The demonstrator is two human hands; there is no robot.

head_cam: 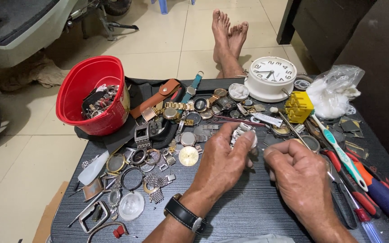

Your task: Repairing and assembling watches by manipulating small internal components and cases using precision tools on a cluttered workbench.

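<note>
Left hand [221,164], fingers clamped on a silver metal watch piece [243,133] at table [248,211] centre, right hand [300,173] at its 3 o'clock with fingers curled together, white clock [271,77] at 12, red bucket [93,94] at 10.

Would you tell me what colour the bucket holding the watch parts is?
The bucket is red, seen clearly in the head view.
</note>
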